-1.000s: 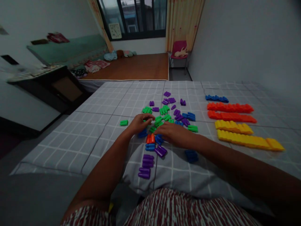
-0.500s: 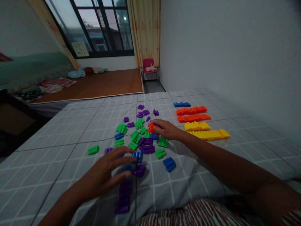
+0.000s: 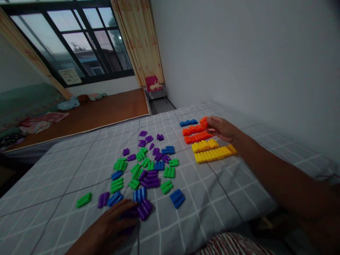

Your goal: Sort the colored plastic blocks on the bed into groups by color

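Observation:
My right hand (image 3: 222, 129) pinches an orange ridged plastic block (image 3: 203, 122) just above the far orange row (image 3: 191, 130). A nearer orange row (image 3: 196, 137) lies alongside, partly behind my fingers. Fingers apart, my left hand (image 3: 113, 221) lies low over purple blocks that it largely hides. At its fingertips are a purple block (image 3: 145, 209) and a shiny blue block (image 3: 140, 194); whether it touches them I cannot tell. Loose green blocks (image 3: 136, 171), purple blocks (image 3: 150, 182) and blue blocks (image 3: 159, 165) lie scattered in the middle.
Two yellow rows (image 3: 216, 154) sit in front of the orange ones, and a short blue row (image 3: 188, 123) is behind them. Everything rests on a checked grey sheet (image 3: 207, 198). A white wall (image 3: 239, 63) rises at the right; beyond are a brown mat (image 3: 114, 109) and a red chair (image 3: 152, 83).
My right hand has carried the orange block from the scattered pile to the orange rows on the right. My left hand has come down over the near purple blocks. The view has turned right.

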Available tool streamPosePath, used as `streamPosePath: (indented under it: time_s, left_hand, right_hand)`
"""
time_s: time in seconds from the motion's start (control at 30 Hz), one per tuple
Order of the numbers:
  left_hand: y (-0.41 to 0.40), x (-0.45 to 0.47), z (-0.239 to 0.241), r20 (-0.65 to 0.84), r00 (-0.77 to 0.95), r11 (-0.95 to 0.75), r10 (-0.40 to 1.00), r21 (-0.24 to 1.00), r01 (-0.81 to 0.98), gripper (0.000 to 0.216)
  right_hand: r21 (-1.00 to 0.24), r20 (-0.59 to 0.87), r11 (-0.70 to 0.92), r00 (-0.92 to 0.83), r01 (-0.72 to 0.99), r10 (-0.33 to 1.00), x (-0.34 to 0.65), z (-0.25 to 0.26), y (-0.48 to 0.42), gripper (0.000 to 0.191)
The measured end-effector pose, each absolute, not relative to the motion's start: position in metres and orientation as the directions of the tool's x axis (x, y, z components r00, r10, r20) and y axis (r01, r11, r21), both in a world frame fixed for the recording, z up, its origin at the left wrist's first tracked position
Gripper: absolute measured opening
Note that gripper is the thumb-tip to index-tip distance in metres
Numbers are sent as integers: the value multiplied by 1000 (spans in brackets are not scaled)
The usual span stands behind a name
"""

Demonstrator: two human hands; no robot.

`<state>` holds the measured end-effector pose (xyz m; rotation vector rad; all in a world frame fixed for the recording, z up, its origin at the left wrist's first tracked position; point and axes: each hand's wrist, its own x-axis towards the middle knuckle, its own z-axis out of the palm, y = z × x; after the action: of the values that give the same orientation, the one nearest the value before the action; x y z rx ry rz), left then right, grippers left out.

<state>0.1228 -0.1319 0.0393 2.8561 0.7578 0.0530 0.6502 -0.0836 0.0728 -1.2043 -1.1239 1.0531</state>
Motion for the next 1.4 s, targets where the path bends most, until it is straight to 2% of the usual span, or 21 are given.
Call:
streamPosePath:
  time_s: [0.1,0.2,0.3,0.4,0.47,0.57,0.67,0.77,0.97,1.1,1.23,1.4]
  left_hand:
    - [-120,140,36,21,869,-865,495,110,490,30]
    - [-110,162,26,125,856,-864,502,32,502,23]
    - [-101,185,20,268,802,-832,533,-5,555,24]
    - [-101,212,21,369,762,-817,532,-10,576,32]
    - [-108,231,26,356,807,-861,472,-9,508,36]
    - [-125,259,33,232,928,-955,291,16,296,42]
    - [-134,278,33,141,978,-988,150,40,146,44]
    - [-126,282,23,119,977,-984,179,38,176,32]
    - [-96,267,10,204,908,-928,367,18,371,23]
    - [-97,265,12,203,898,-920,390,46,390,25]
    - [-100,266,14,168,896,-912,410,73,403,27]
    - [-100,258,14,98,919,-923,383,71,377,48]
  right_hand:
    - [-994,92,103,251,-33,964,699,79,-81,30]
    - [-997,77,71,309,29,948,724,76,-73,33]
    - [-986,54,2,310,165,949,727,66,-59,42]
    - [-930,73,-18,234,367,970,722,54,-41,54]
    - [-848,101,-20,198,530,975,721,49,-28,59]
    - [-614,160,-64,204,787,966,725,48,-10,64]
    - [-382,147,-44,108,923,983,730,54,4,55]
    - [-282,77,52,-32,958,996,733,61,12,45]
    - [-190,2,157,-160,969,987,734,62,17,49]
    - [-188,-29,198,-206,962,978,731,61,17,49]
    - [-191,-49,171,-184,967,982,727,60,16,49]
    - [-213,-64,119,-135,970,989,727,66,12,54]
